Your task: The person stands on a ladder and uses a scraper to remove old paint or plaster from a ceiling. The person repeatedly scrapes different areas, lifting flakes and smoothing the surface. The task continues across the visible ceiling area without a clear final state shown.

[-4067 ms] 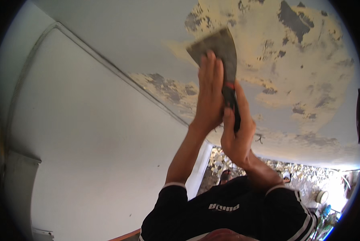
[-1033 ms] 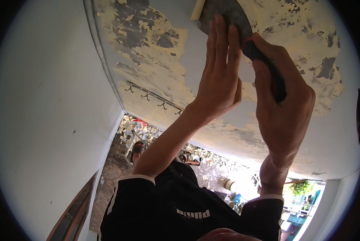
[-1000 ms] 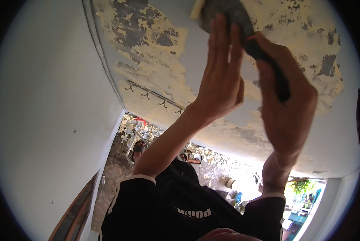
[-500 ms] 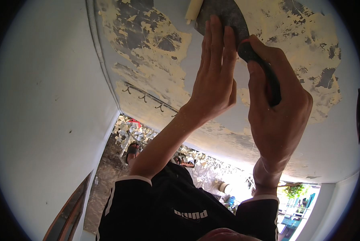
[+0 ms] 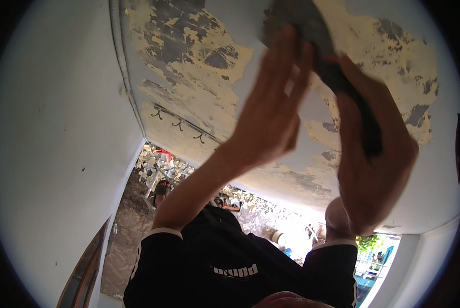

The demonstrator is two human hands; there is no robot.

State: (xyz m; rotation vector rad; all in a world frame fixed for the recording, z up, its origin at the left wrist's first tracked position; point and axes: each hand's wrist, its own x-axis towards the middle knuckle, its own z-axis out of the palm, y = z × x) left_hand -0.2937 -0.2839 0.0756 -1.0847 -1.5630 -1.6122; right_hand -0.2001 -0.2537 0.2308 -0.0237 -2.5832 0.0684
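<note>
My right hand (image 5: 378, 149) is wrapped round the dark handle of a wide scraper (image 5: 303, 21), whose grey blade points up toward the top of the view. My left hand (image 5: 268, 115) has its fingers stretched out, with the tips against the flat of the blade; motion blurs them. Both hands are in front of a wall (image 5: 199, 56) with patchy paint, where cream and dark grey areas show between smooth pale grey ones. Whether the blade's edge touches the wall is hard to tell through the blur.
A rail with hooks (image 5: 178, 123) is fixed low on the wall. Scattered pale flakes (image 5: 245, 205) lie on the floor along its foot, near a bucket (image 5: 278, 237) and my sandalled foot (image 5: 161, 191). A plain wall (image 5: 61, 118) rises at the left; greenery shows through an opening at the lower right.
Both hands and the scraper have shifted, the right hand going right and slightly down. A cream curled strip beside the blade has gone from sight. The camera view has shifted a little.
</note>
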